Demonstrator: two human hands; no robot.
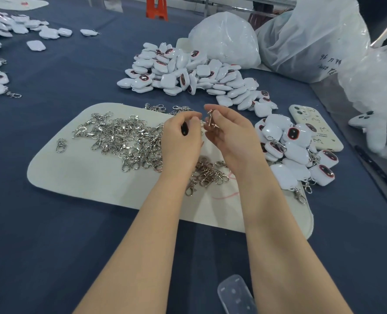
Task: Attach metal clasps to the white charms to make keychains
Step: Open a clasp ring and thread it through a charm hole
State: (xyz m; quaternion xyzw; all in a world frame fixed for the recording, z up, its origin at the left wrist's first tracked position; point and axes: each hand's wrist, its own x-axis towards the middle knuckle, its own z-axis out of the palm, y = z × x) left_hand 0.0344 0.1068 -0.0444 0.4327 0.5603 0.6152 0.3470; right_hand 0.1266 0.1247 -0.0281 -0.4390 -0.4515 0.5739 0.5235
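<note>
Both hands are raised over the white mat [74,173] on the blue-covered bench [52,245].

Right hand [231,132]: thumb and forefinger pinch one metal clasp [209,120], which hangs roughly upright above the mat's far edge.

Left hand [181,137]: fingers curled inward, tips close beside the pinched clasp. A dark patch shows inside the curl. I cannot tell whether this hand grasps anything.

Loose clasps [124,137]: a large tangled heap lies on the mat, left of the left hand. A smaller cluster [208,172] lies on the mat between the two wrists.

White charms [188,71]: a big heap sits on the bench beyond the mat, against the plastic bags [226,37].

Charms with clasps attached [294,152]: piled at the mat's right edge, just right of the right hand. A cream phone case [312,125] lies touching that pile on its far side.
</note>
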